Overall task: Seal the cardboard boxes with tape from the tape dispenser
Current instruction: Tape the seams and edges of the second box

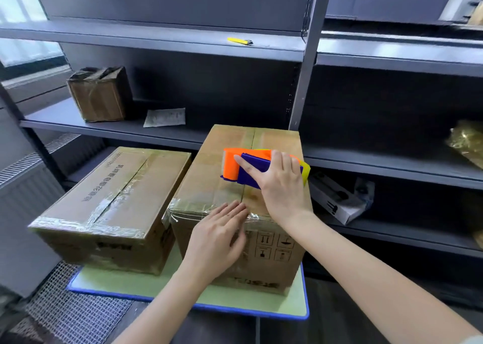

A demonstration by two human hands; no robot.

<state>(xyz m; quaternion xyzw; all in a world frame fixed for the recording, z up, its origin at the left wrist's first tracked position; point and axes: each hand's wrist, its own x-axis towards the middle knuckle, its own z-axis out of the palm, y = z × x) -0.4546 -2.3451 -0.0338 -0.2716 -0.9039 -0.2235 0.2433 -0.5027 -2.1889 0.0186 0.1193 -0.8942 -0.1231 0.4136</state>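
Observation:
Two cardboard boxes stand side by side on a pale green board. The taller right box (pixel 224 160) has clear tape along its top seam and near edge. My right hand (pixel 281 184) grips an orange, blue and yellow tape dispenser (pixel 231 164) lying on top of that box, over the seam. My left hand (pixel 218 239) lies with straight fingers against the box's near top edge and front face, pressing on the tape there. The lower left box (pixel 112 197) has crinkled clear tape across its seam and front edge.
Grey metal shelving stands behind the boxes. On it are a small taped box (pixel 100 94), a paper sheet (pixel 164 117), a yellow utility knife (pixel 239 41), a white carton (pixel 337 200) and gold wrapping (pixel 466 142). The green board (pixel 235 298) has a blue rim. A wire mesh grille (pixel 65 309) lies lower left.

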